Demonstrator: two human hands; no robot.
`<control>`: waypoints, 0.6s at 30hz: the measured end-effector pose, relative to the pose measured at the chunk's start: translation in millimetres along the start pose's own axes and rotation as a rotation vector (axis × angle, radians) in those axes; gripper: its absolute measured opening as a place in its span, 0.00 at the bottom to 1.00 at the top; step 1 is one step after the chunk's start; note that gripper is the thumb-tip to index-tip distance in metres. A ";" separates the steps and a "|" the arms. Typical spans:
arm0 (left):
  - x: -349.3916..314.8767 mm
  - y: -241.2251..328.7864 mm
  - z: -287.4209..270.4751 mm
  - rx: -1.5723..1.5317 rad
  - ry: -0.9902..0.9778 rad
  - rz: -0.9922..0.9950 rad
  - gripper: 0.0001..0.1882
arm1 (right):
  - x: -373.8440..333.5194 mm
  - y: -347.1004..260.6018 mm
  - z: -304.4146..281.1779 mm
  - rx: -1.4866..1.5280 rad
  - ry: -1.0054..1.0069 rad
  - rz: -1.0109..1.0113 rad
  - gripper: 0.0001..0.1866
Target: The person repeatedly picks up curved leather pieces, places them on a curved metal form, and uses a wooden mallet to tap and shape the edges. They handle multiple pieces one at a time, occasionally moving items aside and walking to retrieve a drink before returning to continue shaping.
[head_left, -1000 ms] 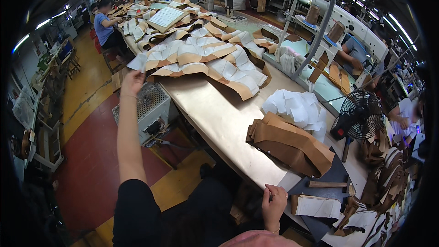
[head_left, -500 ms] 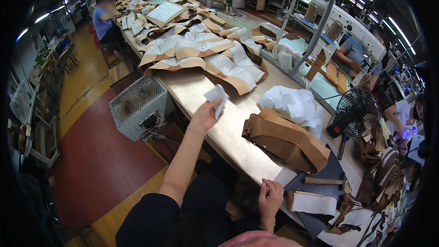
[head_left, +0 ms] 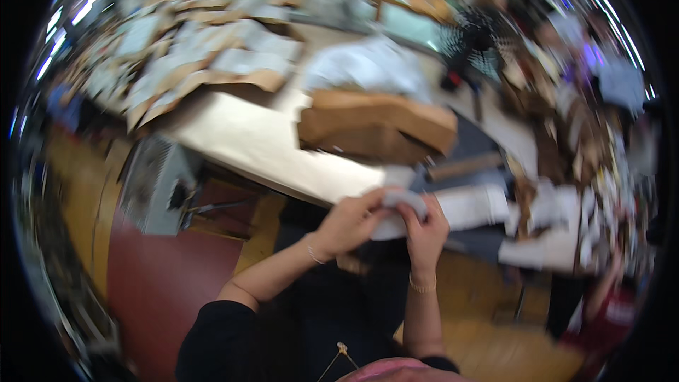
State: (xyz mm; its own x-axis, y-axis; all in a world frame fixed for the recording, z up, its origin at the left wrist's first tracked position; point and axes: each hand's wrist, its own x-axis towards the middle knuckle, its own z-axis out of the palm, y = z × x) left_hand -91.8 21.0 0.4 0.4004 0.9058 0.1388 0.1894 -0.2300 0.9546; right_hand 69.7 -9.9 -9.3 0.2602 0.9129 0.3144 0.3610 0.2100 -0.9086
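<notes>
Our left grip (head_left: 346, 225) and right grip (head_left: 428, 238) pinch closed on the small white piece (head_left: 405, 200), probably to steady it near the worktop (head_left: 240, 138).

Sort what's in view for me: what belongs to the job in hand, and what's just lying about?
In the job:
- white piece, held in the fingers of the left hand and right hand

Apparently just lying about, untouched:
- brown pieces, on the table
- white pile beyond them
- wooden handle, blurred
</notes>
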 end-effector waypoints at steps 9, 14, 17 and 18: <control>13.4 8.3 74.1 -0.659 -0.300 -0.221 0.26 | -38.1 -2.4 -109.6 0.004 0.551 0.257 0.06; 33.9 -20.0 217.8 -1.645 -0.609 -1.073 0.18 | -81.0 27.4 -181.6 -0.015 0.838 0.105 0.20; 45.7 -17.7 276.6 -1.767 -0.409 -1.045 0.20 | -89.4 15.5 -183.1 -0.234 0.801 0.034 0.23; 51.8 -17.7 286.8 -1.836 -0.369 -0.973 0.19 | -91.4 13.9 -184.3 -0.255 0.778 0.083 0.23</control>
State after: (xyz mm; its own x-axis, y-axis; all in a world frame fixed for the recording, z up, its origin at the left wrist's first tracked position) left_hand 182.7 -30.1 -84.9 0.9006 0.3409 -0.2698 -0.3978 0.8965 -0.1952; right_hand 215.9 -154.9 0.1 0.8077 0.3985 0.4346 0.4810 -0.0188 -0.8765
